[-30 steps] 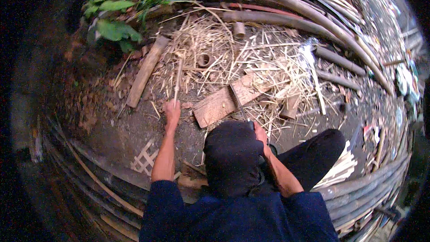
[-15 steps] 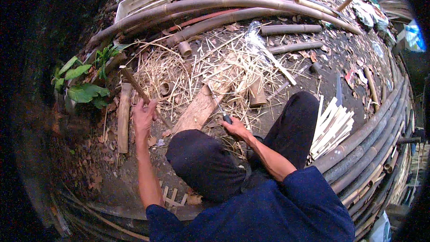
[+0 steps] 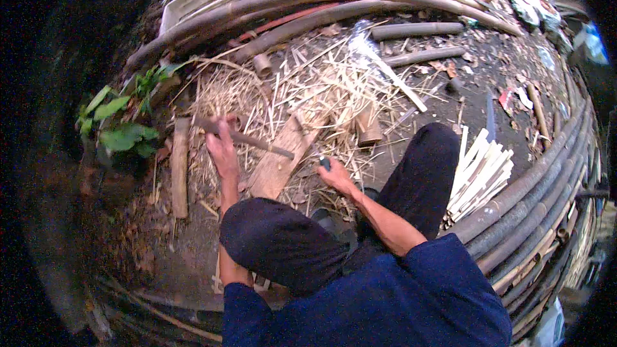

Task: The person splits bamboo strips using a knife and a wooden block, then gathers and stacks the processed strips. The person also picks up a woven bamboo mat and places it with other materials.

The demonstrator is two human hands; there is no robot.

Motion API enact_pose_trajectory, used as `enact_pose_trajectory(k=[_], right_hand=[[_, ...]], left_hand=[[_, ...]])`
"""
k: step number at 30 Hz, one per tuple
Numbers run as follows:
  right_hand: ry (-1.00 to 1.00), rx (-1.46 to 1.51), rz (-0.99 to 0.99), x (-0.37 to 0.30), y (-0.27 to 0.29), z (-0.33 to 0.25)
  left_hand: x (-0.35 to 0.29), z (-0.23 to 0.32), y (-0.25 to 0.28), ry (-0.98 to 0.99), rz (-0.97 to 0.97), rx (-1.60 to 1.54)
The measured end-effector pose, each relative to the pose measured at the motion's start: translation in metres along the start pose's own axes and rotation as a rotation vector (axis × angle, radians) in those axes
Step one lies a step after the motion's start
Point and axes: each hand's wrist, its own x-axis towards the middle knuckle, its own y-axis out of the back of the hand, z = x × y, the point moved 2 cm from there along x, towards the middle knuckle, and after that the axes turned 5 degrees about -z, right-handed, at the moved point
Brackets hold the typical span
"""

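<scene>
Brown bamboo piece (image 3: 260, 143) is held near its left end by the left hand (image 3: 222, 148), fingers curled round it, its right end over the wooden board (image 3: 273, 173); it has been swung rightward since the earlier frame, where it was slanted more steeply. Dark-handled tool (image 3: 325, 164) is gripped in the closed right hand (image 3: 339, 177), right of the board; its blade, seen earlier, can't be made out. Pale shavings (image 3: 321, 96) are strewn beyond. White crate (image 3: 199, 3) is seen far left, contents can't be told. Pale strips (image 3: 479, 177) are bunched at right.
</scene>
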Motion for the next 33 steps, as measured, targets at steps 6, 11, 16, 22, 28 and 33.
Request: enact_pose_trajectory(k=[6, 11, 16, 22, 28, 33], right_hand=[[-0.001, -0.148, -0.020, -0.022, 0.001, -0.070], [0.268, -0.023, -0.193, -0.049, -0.009, -0.167], [0.380, 0.039, -0.134, -0.047, -0.030, -0.169], [0.295, -0.067, -0.253, -0.045, -0.029, -0.174], [0.123, -0.078, -0.198, -0.018, -0.025, -0.107], [0.027, -0.196, -0.120, -0.002, -0.029, -0.038]], left_hand=[[0.024, 0.055, 0.000, -0.095, 0.348, -0.577], [0.001, 0.046, -0.008, -0.129, 0.493, -0.441], [-0.015, 0.060, -0.029, -0.121, 0.575, -0.388], [-0.012, 0.054, -0.014, -0.151, 0.632, -0.391], [-0.018, 0.056, -0.017, -0.171, 0.584, -0.401], [-0.016, 0.051, -0.018, -0.180, 0.594, -0.434]])
